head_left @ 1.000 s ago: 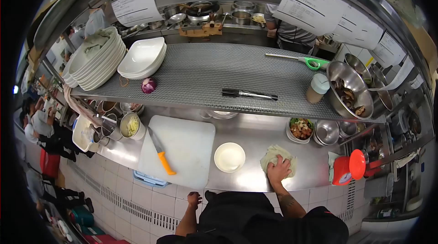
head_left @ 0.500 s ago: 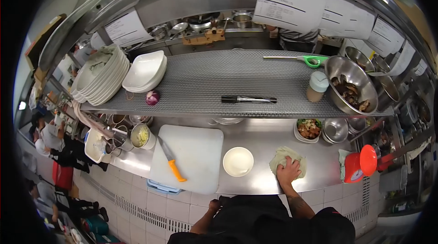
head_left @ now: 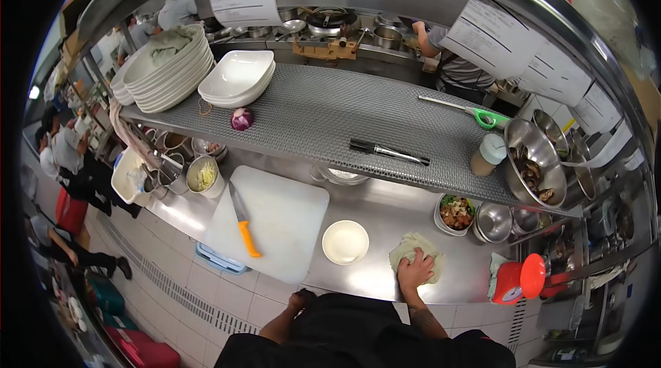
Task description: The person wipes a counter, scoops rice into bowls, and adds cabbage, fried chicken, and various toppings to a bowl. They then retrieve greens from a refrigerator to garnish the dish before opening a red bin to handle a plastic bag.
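Right hand [head_left: 415,273] is laid flat on the cloth [head_left: 412,243], fingers spread, palm down. So the grip is open and pressing rather than closed round anything, and the pale crumpled cloth sits on the steel worktop [head_left: 385,213] close to the near edge, right in front of the person. The left hand [head_left: 301,297] is down by the dark apron at about 8 o'clock from the cloth, holding nothing I can make out, and I honestly can't tell if it's curled shut or loose. My take on doing this wipe well: go with the flat palm, since it spreads the pressure. I'd bunch the cloth less though, because a fair bit of it pokes out at 12 o'clock past the fingertips and would just drag. Work in overlapping passes and pull any mess toward the near edge, not toward the food. Watch the neighbours. The small white plate [head_left: 345,242] is just beside the cloth at 9 o'clock, and a wide sweep could nudge it. Past it is the white cutting board [head_left: 275,223], where the orange-handled knife [head_left: 241,220] lies with its blade pointing away, so stay clear of that side. At 1 o'clock there's a tub of mixed food [head_left: 455,212] with a steel bowl [head_left: 494,221] next to it. At 3 o'clock sits a red-lidded container [head_left: 516,280], near but not touching. Short strokes between those, I reckon, and lift things rather than wipe round them.
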Tool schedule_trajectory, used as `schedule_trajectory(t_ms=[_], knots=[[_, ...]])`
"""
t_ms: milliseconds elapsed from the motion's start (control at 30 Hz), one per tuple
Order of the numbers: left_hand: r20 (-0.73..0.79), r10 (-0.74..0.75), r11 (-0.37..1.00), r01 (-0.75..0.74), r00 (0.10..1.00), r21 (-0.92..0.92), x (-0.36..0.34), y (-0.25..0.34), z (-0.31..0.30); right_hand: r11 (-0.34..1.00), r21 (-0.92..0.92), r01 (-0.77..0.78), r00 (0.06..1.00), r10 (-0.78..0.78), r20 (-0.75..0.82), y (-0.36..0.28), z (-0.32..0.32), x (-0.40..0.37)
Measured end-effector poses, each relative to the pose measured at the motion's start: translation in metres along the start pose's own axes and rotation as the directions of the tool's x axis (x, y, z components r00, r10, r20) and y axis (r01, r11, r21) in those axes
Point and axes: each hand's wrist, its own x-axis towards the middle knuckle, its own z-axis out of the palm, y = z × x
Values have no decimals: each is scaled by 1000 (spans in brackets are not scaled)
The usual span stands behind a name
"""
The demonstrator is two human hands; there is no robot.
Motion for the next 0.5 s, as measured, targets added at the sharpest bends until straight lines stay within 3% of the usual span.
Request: schedule_trajectory(t_ms=[100, 167, 200, 267, 333, 400, 433, 500], knots=[[67, 101, 981, -111, 993, 161, -11, 14, -12, 1000, -19, 3, 1000, -3, 7, -1, 0, -1], [79, 123, 976, -135, 989, 171, -15, 20, -13, 999, -36, 28, 999, -29, -23, 1, 4, -2], [56, 114, 985, -120, 992, 124, -17, 22, -12, 1000, -27, 16, 1000, -16, -15, 2, 5, -2], [-198, 69, 984, -99, 978, -148, -16, 15, 1, 1000, -19, 6, 1000, -6, -4, 2, 5, -2], [-194, -2, 945, -62, 981, -321, -16, 17, 0, 1000, -26, 12, 1000, -11, 8, 1, 5, -2], [-152, 64, 997, -70, 986, -34, -4, 6, 7, 999, -27, 21, 999, -20, 30, 2, 5, -3], [-159, 49, 997, -57, 986, -50, -6, 7, 8, 999, -36, 17, 1000, -16, 22, 2, 5, -3], [11, 120, 952, -118, 993, 284, -10, 13, -3, 999, -32, 39, 999, -38, 26, 1, 7, -3]])
